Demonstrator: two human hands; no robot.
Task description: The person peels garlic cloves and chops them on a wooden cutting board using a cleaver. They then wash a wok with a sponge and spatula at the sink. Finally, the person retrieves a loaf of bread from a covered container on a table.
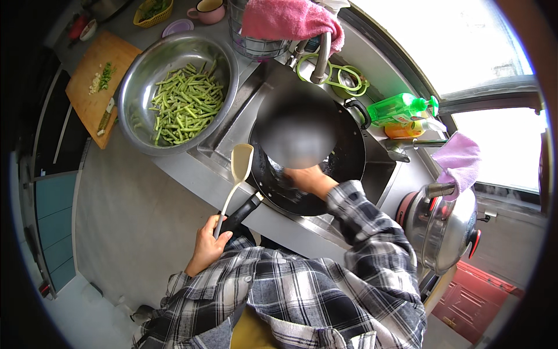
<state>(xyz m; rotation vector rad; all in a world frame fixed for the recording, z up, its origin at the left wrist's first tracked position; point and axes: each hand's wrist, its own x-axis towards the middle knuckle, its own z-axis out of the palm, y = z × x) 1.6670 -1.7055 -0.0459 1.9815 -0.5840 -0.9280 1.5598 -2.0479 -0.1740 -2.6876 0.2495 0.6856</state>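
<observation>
My left hand [208, 245] is closed around the handle of a light-coloured spatula [242, 161], whose blade points up, and it is also at the black handle [242, 213] of a large wok. The black wok [283, 196] rests over the sink and looks wet inside. Down in the wok is my right hand [307, 178]; a blurred patch covers its fingers, so whatever they hold cannot be told. To the left of the wok, a wide steel basin [130, 87] holds cut green beans [187, 104].
A wooden cutting board [80, 83] with a knife [106, 115], chopped greens and garlic lies at the left. Near the window stand a green soap bottle [394, 109], a faucet [322, 56] draped with a pink cloth [290, 19], and a steel steamer pot [444, 231].
</observation>
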